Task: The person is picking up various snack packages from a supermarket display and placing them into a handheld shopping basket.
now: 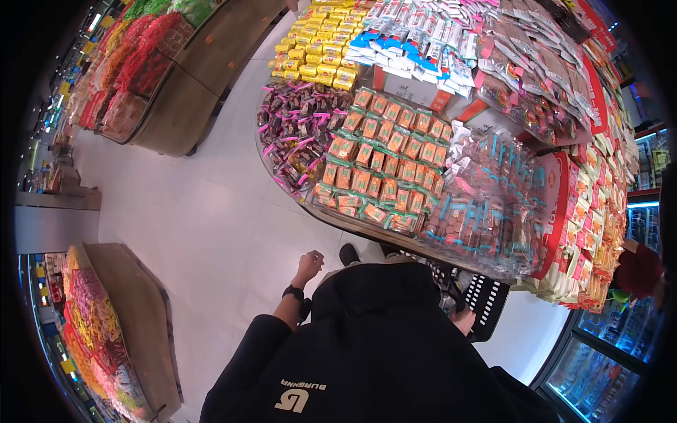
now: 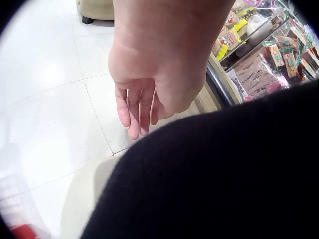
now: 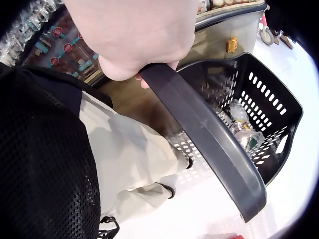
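My right hand point(image 3: 134, 42) grips the dark handle point(image 3: 207, 134) of a black plastic shopping basket point(image 3: 286, 104), its fingers curled round the handle's end. Clear plastic packets point(image 3: 249, 140) lie at the bottom of the basket. In the head view that hand point(image 1: 463, 321) is at my right side, beside the slotted basket wall point(image 1: 486, 299). My left hand point(image 2: 157, 74) hangs with loose fingers and holds nothing. It appears over the floor in the head view, left of the snack display's lower edge, with a black watch point(image 1: 296, 299) on the wrist.
Ahead stands a rounded display of orange-and-green snack packs point(image 1: 384, 158), yellow packs point(image 1: 321, 46), dark pink-tied sweets point(image 1: 296, 130) and clear bags point(image 1: 486, 211). Two more bins point(image 1: 169, 106) stand to the left across pale floor tiles point(image 1: 190, 204). Lit glass-door coolers point(image 1: 592, 366) are at the right.
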The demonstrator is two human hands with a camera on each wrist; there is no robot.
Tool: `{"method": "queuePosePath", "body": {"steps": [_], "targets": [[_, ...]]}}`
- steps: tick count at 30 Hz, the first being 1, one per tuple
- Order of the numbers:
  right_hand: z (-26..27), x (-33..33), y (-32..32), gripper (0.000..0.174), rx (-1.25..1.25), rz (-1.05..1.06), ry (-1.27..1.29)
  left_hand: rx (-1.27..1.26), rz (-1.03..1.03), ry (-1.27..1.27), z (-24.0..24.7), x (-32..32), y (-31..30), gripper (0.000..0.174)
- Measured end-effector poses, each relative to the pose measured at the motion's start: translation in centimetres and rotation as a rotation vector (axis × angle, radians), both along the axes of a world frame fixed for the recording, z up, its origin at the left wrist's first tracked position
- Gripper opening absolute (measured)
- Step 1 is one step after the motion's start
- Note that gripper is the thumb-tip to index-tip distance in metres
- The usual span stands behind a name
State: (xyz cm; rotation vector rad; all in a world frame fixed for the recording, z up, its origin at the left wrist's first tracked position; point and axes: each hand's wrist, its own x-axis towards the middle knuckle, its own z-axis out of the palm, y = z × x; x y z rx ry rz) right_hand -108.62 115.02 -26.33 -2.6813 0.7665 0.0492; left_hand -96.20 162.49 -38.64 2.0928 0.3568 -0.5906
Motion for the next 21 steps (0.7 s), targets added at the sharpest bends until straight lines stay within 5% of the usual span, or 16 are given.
{"method": "queuePosePath", "body": {"steps": [21], "targets": [[2.2,1.2,0.6,0.024,0.113,-0.075,0.135,0.025,0.074,0.203,-1.8,-4.1,1.7,0.023]]}}
